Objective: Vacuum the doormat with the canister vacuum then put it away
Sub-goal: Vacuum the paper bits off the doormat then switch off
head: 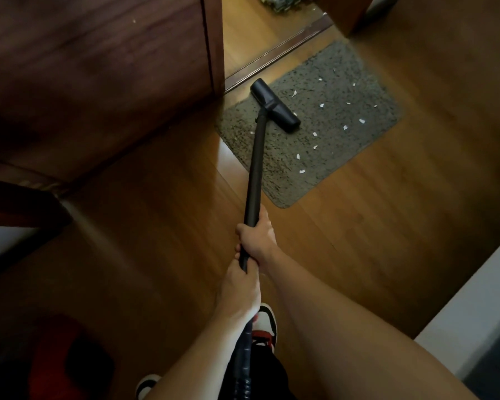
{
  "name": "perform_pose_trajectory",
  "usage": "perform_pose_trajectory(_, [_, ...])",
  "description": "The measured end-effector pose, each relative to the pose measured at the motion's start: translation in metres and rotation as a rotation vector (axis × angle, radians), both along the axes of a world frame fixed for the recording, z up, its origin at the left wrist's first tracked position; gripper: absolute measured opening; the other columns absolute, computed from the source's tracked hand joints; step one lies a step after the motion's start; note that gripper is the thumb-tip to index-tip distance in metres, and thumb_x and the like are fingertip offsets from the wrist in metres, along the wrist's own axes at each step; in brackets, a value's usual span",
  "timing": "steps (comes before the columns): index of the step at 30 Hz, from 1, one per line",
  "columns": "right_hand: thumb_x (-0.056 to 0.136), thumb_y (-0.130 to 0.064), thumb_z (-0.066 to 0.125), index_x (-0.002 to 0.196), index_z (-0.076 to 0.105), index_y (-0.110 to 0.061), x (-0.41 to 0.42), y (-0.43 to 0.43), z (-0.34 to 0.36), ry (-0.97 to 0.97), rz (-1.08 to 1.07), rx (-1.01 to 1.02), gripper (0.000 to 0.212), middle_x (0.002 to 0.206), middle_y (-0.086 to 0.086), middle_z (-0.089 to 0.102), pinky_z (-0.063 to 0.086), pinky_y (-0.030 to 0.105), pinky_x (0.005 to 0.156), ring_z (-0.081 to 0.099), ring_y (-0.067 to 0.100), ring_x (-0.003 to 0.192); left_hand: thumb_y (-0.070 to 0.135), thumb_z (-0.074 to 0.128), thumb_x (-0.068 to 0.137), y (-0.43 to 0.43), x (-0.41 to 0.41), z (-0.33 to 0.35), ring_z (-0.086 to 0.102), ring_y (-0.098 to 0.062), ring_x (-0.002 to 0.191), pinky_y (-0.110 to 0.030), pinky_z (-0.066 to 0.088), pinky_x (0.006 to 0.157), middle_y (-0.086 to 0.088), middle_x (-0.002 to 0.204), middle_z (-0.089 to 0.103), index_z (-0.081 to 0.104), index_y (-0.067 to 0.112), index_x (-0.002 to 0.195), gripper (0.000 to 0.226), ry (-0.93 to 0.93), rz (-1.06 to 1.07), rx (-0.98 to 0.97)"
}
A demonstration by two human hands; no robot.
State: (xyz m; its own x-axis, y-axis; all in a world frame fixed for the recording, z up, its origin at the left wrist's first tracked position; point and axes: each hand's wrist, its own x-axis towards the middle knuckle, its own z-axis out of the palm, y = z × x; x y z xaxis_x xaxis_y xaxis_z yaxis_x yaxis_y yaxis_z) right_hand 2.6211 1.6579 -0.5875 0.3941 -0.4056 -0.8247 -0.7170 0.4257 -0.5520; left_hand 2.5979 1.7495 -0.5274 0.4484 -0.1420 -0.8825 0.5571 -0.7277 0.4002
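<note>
1. The right hand (pixel 257 238) curls round the smooth black tubular wand (pixel 254 168); the left hand (pixel 240 287) grips it just behind.
2. Ahead of both hands, the flat floor head (pixel 274 106) rests on the shaggy grey doormat (pixel 344 111).

No text, label, brand, number or sign can be read anywhere in view.

Vacuum wand (pixel 254 168): plain black, no legible marking.
Floor head (pixel 274 106): plain black, nothing legible.
White scraps (pixel 361 120) on the doormat (pixel 344 90): too small to tell whether any carry print.
Shoe (pixel 264 324): red, white and black patches, too blurred to make out any logo.
</note>
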Motion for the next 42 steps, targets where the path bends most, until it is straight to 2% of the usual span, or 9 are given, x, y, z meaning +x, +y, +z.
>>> perform_pose_trajectory(6, [0.096, -0.013, 0.059, 0.152, 0.022, -0.041, 0.009, -0.004, 0.0, 0.036, -0.016, -0.033, 0.073, 0.102, 0.015, 0.063, 0.057, 0.035, 0.054, 0.06, 0.019, 0.053, 0.049, 0.036, 0.1, -0.002, 0.01, -0.008, 0.07, -0.034, 0.08, -0.039, 0.057, 0.063, -0.014, 0.101, 0.069, 0.052, 0.022, 0.127, 0.042, 0.001, -0.027, -0.021])
perform_pose_trajectory(10, [0.096, -0.013, 0.058, 0.154, 0.021, -0.039, 0.007, 0.016, 0.002, 0.053, -0.031, -0.032, 0.074, 0.102, 0.014, 0.063, 0.054, 0.03, 0.049, 0.059, 0.016, 0.049, 0.053, 0.035, 0.097, 0.021, 0.008, -0.008, 0.068, -0.039, 0.098, -0.049, 0.058, 0.08, -0.015, 0.108, 0.069, 0.053, 0.022, 0.124, 0.045, 0.001, -0.065, -0.047])
perform_pose_trajectory(13, [0.096, -0.011, 0.058, 0.154, 0.022, -0.036, 0.003, 0.045, 0.009, 0.052, -0.054, -0.028, 0.073, 0.097, 0.013, 0.061, 0.051, 0.026, 0.046, 0.057, 0.014, 0.045, 0.052, 0.036, 0.098, 0.05, 0.009, -0.005, 0.069, -0.038, 0.091, -0.045, 0.058, 0.071, -0.011, 0.094, 0.069, 0.053, 0.021, 0.12, 0.042, 0.014, -0.099, -0.023])
perform_pose_trajectory(18, [0.097, -0.012, 0.058, 0.156, 0.015, -0.042, 0.0, 0.107, 0.016, 0.05, -0.071, 0.023, 0.078, 0.1, 0.015, 0.061, 0.053, 0.028, 0.049, 0.058, 0.016, 0.051, 0.043, 0.036, 0.103, 0.112, 0.012, 0.007, 0.07, -0.033, 0.09, -0.032, 0.05, 0.066, -0.012, 0.105, 0.069, 0.053, 0.017, 0.125, 0.038, 0.041, -0.08, -0.039])
perform_pose_trajectory(22, [0.096, -0.016, 0.059, 0.155, 0.015, -0.045, 0.003, 0.155, 0.016, 0.072, -0.052, -0.003, 0.078, 0.111, 0.017, 0.063, 0.059, 0.037, 0.056, 0.064, 0.022, 0.066, 0.043, 0.036, 0.102, 0.156, 0.018, 0.016, 0.057, -0.015, 0.049, -0.026, 0.045, 0.045, -0.002, 0.077, 0.062, 0.053, 0.02, 0.119, 0.033, 0.052, -0.101, 0.003])
perform_pose_trajectory(27, [0.095, -0.014, 0.059, 0.152, 0.022, -0.044, 0.008, 0.196, 0.018, 0.073, -0.073, -0.017, 0.074, 0.103, 0.015, 0.065, 0.062, 0.042, 0.059, 0.064, 0.024, 0.068, 0.04, 0.033, 0.103, 0.194, 0.027, 0.027, 0.067, -0.043, 0.093, -0.043, 0.054, 0.062, -0.018, 0.1, 0.069, 0.046, 0.026, 0.136, 0.038, -0.005, -0.165, -0.042])
perform_pose_trajectory(32, [0.097, -0.012, 0.057, 0.154, 0.022, -0.04, 0.01, 0.213, 0.025, 0.053, -0.106, 0.001, 0.073, 0.092, 0.013, 0.064, 0.052, 0.029, 0.049, 0.06, 0.016, 0.052, 0.046, 0.032, 0.101, 0.213, 0.035, 0.031, 0.067, -0.015, 0.062, -0.026, 0.049, 0.049, -0.001, 0.088, 0.066, 0.045, 0.029, 0.14, 0.044, 0.022, -0.215, 0.007])
perform_pose_trajectory(36, [0.097, -0.011, 0.056, 0.153, 0.024, -0.042, 0.01, 0.21, 0.018, 0.047, -0.117, 0.005, 0.072, 0.095, 0.015, 0.064, 0.054, 0.032, 0.052, 0.06, 0.018, 0.053, 0.045, 0.029, 0.103, 0.207, 0.04, 0.038, 0.065, -0.007, 0.09, -0.017, 0.055, 0.075, 0.006, 0.128, 0.061, 0.031, 0.031, 0.151, 0.05, 0.031, -0.252, 0.019])
perform_pose_trajectory(42, [0.098, -0.009, 0.056, 0.149, 0.029, -0.045, 0.004, 0.188, -0.002, 0.027, -0.104, -0.026, 0.068, 0.093, 0.018, 0.063, 0.057, 0.037, 0.054, 0.06, 0.023, 0.055, 0.042, 0.03, 0.104, 0.179, 0.042, 0.033, 0.044, -0.011, 0.135, -0.025, 0.032, 0.107, 0.011, 0.151, 0.042, 0.024, 0.032, 0.154, 0.051, -0.005, -0.309, 0.083])
